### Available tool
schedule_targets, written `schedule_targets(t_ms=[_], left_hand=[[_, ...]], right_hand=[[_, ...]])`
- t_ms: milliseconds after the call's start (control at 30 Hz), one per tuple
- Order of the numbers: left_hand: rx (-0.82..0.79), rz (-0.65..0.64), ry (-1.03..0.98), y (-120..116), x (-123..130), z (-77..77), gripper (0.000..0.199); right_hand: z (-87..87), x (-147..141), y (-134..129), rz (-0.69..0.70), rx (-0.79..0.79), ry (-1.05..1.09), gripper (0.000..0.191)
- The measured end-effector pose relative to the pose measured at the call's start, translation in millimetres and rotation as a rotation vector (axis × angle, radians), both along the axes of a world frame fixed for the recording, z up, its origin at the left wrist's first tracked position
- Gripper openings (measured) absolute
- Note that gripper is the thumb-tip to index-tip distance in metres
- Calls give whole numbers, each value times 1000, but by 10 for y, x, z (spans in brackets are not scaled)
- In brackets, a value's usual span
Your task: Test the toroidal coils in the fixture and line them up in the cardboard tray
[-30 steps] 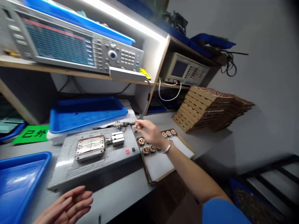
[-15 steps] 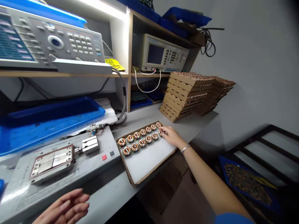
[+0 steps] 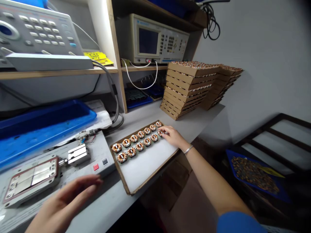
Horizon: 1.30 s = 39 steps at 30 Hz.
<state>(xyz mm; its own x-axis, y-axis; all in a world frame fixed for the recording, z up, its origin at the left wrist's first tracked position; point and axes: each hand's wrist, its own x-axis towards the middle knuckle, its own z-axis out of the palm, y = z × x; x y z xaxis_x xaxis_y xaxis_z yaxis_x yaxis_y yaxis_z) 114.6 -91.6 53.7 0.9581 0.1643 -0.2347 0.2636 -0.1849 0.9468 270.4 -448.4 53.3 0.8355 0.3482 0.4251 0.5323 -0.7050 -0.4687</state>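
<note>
A shallow cardboard tray (image 3: 145, 168) with a white lining holds two rows of copper-wound ring coils (image 3: 140, 146) along its far side. At the right end of the nearer row, my right hand (image 3: 172, 136) has its fingers closed on a ring coil (image 3: 160, 132), which sits in line with the others. A bracelet circles the right wrist. My left hand (image 3: 70, 197) hovers in front of the grey test fixture (image 3: 84, 173), slightly blurred, thumb and fingers apart with nothing between them.
A blue tray (image 3: 48, 124) lies behind the fixture. Stacked cardboard trays (image 3: 181, 92) stand at the back right of the bench. Instruments (image 3: 150, 40) sit on the shelf above, with a hanging white cable. A blue tray of small parts (image 3: 255, 174) is at lower right.
The view has shifted, so bench items appear further left. My left hand has moved up and right towards the fixture's front edge. My right hand stays at the same coil.
</note>
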Motion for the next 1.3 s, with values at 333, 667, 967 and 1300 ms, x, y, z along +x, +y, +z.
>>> schedule_targets(t_ms=[333,667,967,1300], left_hand=[[1082,-452,-791,-1673,1305,96,45],[1179,-412,-752,-1792,1424,30,29],[1129,-448,-778,-1720,1418,-27,40],[1141,-451,-727,-1316,1197,-50,49]], right_hand=[[-38,61,-42,101,-7,-72,33],[-86,89,-70,128,17,-110,31],[-61,81,-37,138,2,-74,31],[1,55,13,148,-199,-25,47]])
